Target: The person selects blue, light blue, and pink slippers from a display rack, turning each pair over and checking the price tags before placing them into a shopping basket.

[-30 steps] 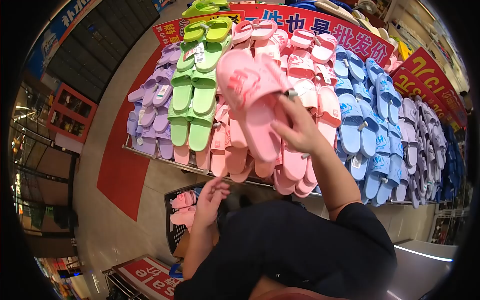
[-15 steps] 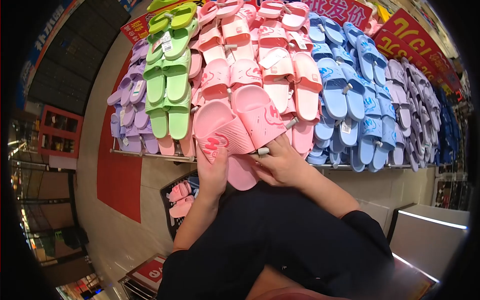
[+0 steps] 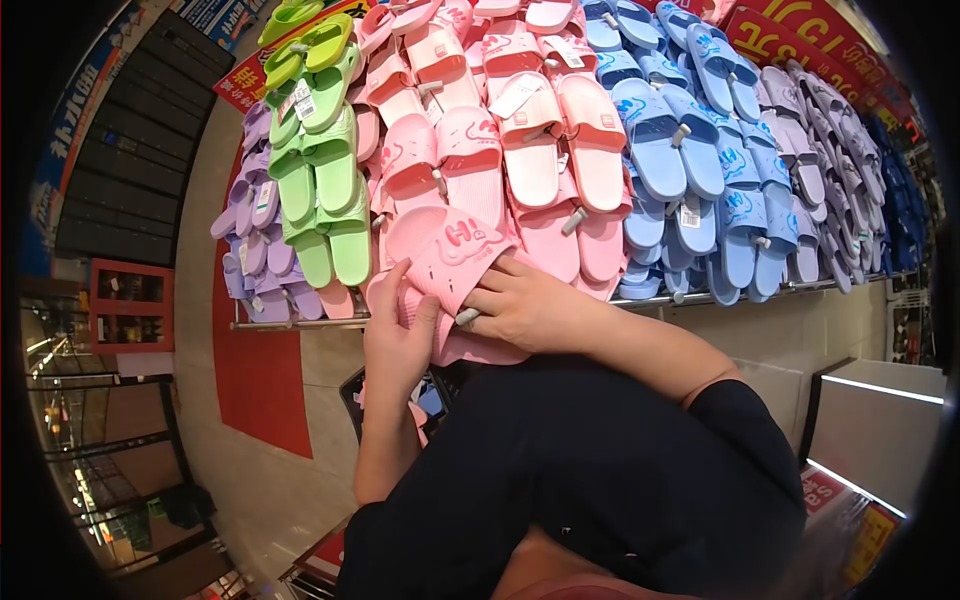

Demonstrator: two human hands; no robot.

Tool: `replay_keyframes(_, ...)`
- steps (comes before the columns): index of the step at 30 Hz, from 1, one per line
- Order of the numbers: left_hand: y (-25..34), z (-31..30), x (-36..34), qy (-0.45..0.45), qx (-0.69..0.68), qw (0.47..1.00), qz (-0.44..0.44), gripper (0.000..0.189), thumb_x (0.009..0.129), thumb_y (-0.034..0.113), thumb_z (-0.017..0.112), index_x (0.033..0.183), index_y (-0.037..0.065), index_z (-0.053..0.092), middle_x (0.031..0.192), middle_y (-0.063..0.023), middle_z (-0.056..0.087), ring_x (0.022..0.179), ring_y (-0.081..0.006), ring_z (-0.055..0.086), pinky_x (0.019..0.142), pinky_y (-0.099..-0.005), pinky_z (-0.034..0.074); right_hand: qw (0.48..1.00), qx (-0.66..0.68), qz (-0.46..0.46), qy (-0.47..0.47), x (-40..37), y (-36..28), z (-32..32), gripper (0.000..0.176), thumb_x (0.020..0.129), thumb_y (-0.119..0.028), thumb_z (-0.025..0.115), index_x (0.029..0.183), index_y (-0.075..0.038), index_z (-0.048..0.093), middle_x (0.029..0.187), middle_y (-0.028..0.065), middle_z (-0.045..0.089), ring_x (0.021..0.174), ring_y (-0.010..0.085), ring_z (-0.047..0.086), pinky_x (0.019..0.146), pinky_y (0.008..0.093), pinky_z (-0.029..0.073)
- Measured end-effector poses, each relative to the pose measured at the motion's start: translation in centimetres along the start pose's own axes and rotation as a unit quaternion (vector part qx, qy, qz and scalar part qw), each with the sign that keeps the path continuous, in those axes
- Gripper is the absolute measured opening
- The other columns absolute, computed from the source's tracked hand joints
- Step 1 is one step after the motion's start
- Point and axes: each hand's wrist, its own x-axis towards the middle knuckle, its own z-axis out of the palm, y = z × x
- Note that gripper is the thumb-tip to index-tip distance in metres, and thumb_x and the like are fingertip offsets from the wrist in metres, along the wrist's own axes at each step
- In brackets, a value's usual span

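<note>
A pair of pink slippers [image 3: 450,245] is held together in front of the rack, one lying over the other. My left hand [image 3: 400,330] grips the pair at its left side, thumb and fingers bent round the pink edge. From the right, my right hand [image 3: 520,305] holds the upper slipper, its fingertips tucked at the strap. A grey tag pin [image 3: 467,316] sticks out beside the right fingers. Just behind hang more pink slippers [image 3: 470,140], and a paler pink pair [image 3: 565,135] with a white tag hangs to their right.
Green slippers [image 3: 325,160] and purple slippers hang at the left, blue slippers [image 3: 668,140] and grey-purple ones [image 3: 800,150] at the right. A metal rail [image 3: 345,322] runs below. A dark basket [image 3: 352,395] with slippers stands on the floor, partly behind my left arm.
The held pink slippers have moved left and down and are turned, one now covering much of the other. Both hands moved left with them. The view has shifted.
</note>
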Motion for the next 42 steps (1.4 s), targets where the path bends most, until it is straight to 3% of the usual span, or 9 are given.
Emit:
replay_keyframes(8,-3.6,-2.4,-0.3,0.017,-0.38,0.92,-0.089,0.022,0.087,0.0,0.069,0.104,-0.001,0.055,0.094,-0.008,0.066,0.087,-0.0128,0.064,0.082,-0.0273,0.051,0.977,0.203,-0.023,-0.057,2.4,1.4,-2.7,0.02,0.08,-0.014,0.067,0.097,-0.006,0.072,0.131,0.0127,0.058,0.124,0.0315,0.051,0.105,0.0464,0.039)
replay_keyframes(15,-4.6,-3.8,-2.3,0.143,-0.554,0.819,0.041,0.027,0.096,0.018,0.056,0.117,0.001,0.05,0.116,-0.0121,0.061,0.106,-0.0222,0.061,0.093,-0.0376,0.049,0.864,0.416,0.259,0.116,0.3,6.7,-4.4,0.059,0.077,-0.004,0.05,0.137,0.001,0.05,0.14,0.0159,0.053,0.131,0.0269,0.048,0.105,0.0401,0.041)
replay_keyframes(17,-4.6,-3.7,-2.4,0.13,-0.639,0.758,0.032,0.034,0.098,0.023,0.054,0.123,0.001,0.048,0.114,-0.0124,0.06,0.107,-0.0252,0.061,0.096,-0.0383,0.048,0.898,0.383,0.212,0.044,0.5,6.9,-3.4,0.07,0.077,-0.01,0.053,0.145,0.001,0.039,0.148,0.0166,0.044,0.137,0.0285,0.041,0.113,0.0395,0.033)
replay_keyframes(21,-4.1,-2.1,-2.8,0.195,-0.501,0.842,-0.034,0.037,0.095,0.023,0.055,0.127,0.006,0.047,0.104,-0.0029,0.056,0.092,-0.0179,0.06,0.086,-0.0337,0.052,0.823,0.549,0.138,-0.058,1.4,5.3,0.2,0.091,0.076,-0.016,0.064,0.154,0.0,0.018,0.158,0.0184,0.024,0.147,0.0266,0.023,0.118,0.0375,0.019)
replay_keyframes(25,-7.4,-1.7,-2.4,-0.005,-0.778,0.627,0.021,0.044,0.087,0.018,0.068,0.125,0.007,0.05,0.121,-0.0117,0.06,0.111,-0.027,0.06,0.097,-0.0404,0.051,0.809,0.562,0.137,-0.105,2.5,4.3,2.8,0.094,0.076,-0.014,0.067,0.154,-0.002,0.017,0.158,0.0177,0.023,0.146,0.0269,0.023,0.117,0.0388,0.023)
replay_keyframes(28,-8.1,-1.2,-2.4,0.035,-0.753,0.657,-0.021,0.048,0.076,0.028,0.081,0.11,0.011,0.052,0.107,-0.0069,0.062,0.104,-0.0239,0.063,0.089,-0.0396,0.056,0.843,0.513,0.09,-0.138,2.4,4.2,4.6,0.091,0.077,-0.011,0.068,0.154,-0.005,0.019,0.153,0.0173,0.034,0.139,0.0274,0.034,0.114,0.0401,0.027)
replay_keyframes(32,-8.4,-0.9,-2.6,0.05,-0.735,0.675,-0.042,0.052,0.074,0.034,0.081,0.112,0.011,0.053,0.112,-0.0063,0.061,0.108,-0.0248,0.062,0.092,-0.042,0.055,0.603,0.749,0.138,-0.238,1.2,2.5,6.9,0.081,0.083,-0.009,0.066,0.151,-0.006,0.023,0.12,0.0112,0.058,0.115,0.0195,0.053,0.101,0.0342,0.042)
replay_keyframes(36,-10.2,-1.4,-3.2,0.054,-0.748,0.657,-0.076,0.062,0.077,0.042,0.076,0.125,0.009,0.052,0.12,-0.0082,0.06,0.11,-0.027,0.061,0.095,-0.0442,0.053,0.69,0.682,0.143,-0.196,1.1,2.0,5.9,0.06,0.088,-0.005,0.06,0.144,-0.005,0.037,0.101,0.0071,0.06,0.095,0.0143,0.058,0.087,0.0315,0.049)
replay_keyframes(42,-11.0,-2.8,-3.1,0.162,-0.682,0.701,-0.13,0.071,0.075,0.049,0.076,0.128,0.008,0.053,0.122,-0.0094,0.061,0.109,-0.0276,0.061,0.094,-0.044,0.053,0.396,0.864,0.29,-0.111,1.2,4.3,3.0,0.032,0.097,-0.016,0.054,0.118,0.008,0.056,0.074,0.0054,0.056,0.06,0.0154,0.056,0.055,0.0319,0.051)
